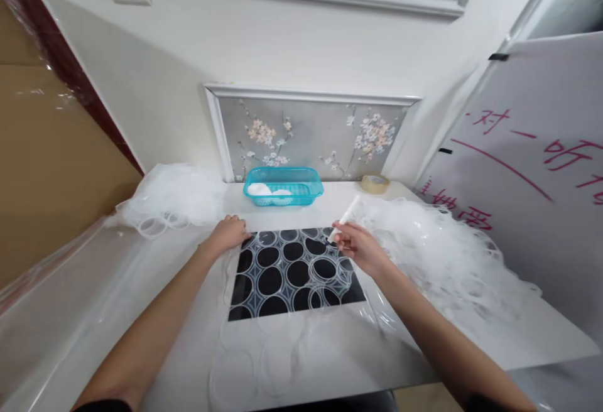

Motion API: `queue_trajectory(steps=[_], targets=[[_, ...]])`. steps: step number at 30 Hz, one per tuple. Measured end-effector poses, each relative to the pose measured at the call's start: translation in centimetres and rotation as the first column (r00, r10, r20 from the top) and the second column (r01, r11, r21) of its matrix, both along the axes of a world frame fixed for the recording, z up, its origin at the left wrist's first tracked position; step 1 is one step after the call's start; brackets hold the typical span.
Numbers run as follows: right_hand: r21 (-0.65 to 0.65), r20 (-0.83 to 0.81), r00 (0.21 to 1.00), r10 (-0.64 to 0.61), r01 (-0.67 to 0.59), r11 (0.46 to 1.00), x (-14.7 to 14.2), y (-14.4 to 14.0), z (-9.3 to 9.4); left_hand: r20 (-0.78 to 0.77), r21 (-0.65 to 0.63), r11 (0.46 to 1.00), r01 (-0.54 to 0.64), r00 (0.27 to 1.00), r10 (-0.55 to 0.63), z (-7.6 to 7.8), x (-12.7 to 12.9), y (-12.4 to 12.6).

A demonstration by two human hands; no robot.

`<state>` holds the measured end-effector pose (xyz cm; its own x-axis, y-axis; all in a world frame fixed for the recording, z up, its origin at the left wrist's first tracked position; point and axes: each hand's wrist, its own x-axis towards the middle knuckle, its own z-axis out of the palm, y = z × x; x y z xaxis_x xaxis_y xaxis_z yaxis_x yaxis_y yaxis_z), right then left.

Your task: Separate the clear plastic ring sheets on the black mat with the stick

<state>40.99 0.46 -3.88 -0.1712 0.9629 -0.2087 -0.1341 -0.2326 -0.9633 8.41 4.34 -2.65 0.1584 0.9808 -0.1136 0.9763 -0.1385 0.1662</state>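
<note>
A black sheet (271,280) lies on the table under clear plastic with a pattern of round, pale-edged circles. At its far left corner rests my left hand (230,233), fingers curled and thumb by the edge; what they grip, if anything, is hidden. My right hand (355,244) is closed around a slim white pen-like tool (346,216), tilted over the far right part of the sheet. The tool's dark lower tip is close to the circles; whether it touches them I cannot tell. Loose clear rings (325,269) overlap on the sheet's right side.
Behind the sheet stands a turquoise plastic basket (308,197) with white round pieces (259,189). A heap of clear rings (174,195) lies at left, a larger heap (433,242) at right. A tape roll (375,184) sits by the wall; a whiteboard (532,123) stands at right.
</note>
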Motion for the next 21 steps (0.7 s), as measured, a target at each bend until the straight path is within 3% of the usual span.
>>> queue_trajectory(steps=[2,4,8,9,11,15,18,20,21], targets=[[-0.048,-0.098,0.991,-0.086,0.082,0.995,1.0,-1.8,-0.2,0.03,0.003,1.0,-0.016,0.999,0.015,-0.3,-0.3,0.5],[-0.057,-0.067,0.992,-0.104,0.1,0.993,1.0,-3.5,-0.6,0.092,-0.023,1.0,-0.003,0.996,0.005,0.1,0.0,0.5],[-0.063,-0.1,0.993,-0.062,0.056,0.996,-1.5,-6.0,-0.8,0.284,-0.123,0.986,0.113,0.956,-0.074,2.8,3.4,-2.5],[-0.077,-0.153,0.987,-0.042,0.03,0.997,-2.3,-6.4,-0.6,0.357,-0.141,0.974,0.177,0.927,-0.117,3.5,4.8,-3.8],[-0.09,-0.277,0.961,0.009,-0.035,0.995,-3.9,-7.2,0.0,0.579,-0.146,0.907,0.396,0.777,-0.246,4.7,7.8,-6.9],[0.052,-0.408,0.908,0.092,-0.077,0.996,-4.8,-8.2,1.2,0.55,0.079,0.836,0.543,0.675,-0.491,5.7,11.0,-11.1],[0.178,-0.32,0.94,0.114,-0.058,0.982,-3.4,-8.5,2.0,0.68,0.156,0.864,0.478,0.582,-0.445,6.4,10.6,-10.5],[0.24,-0.21,0.965,0.157,-0.105,0.965,-2.1,-8.6,3.2,0.785,0.173,0.869,0.464,0.468,-0.406,6.8,10.5,-8.8],[0.271,-0.15,0.971,0.187,-0.142,0.952,-1.3,-8.6,4.2,0.821,0.169,0.845,0.508,0.402,-0.406,7.1,10.7,-7.9]])
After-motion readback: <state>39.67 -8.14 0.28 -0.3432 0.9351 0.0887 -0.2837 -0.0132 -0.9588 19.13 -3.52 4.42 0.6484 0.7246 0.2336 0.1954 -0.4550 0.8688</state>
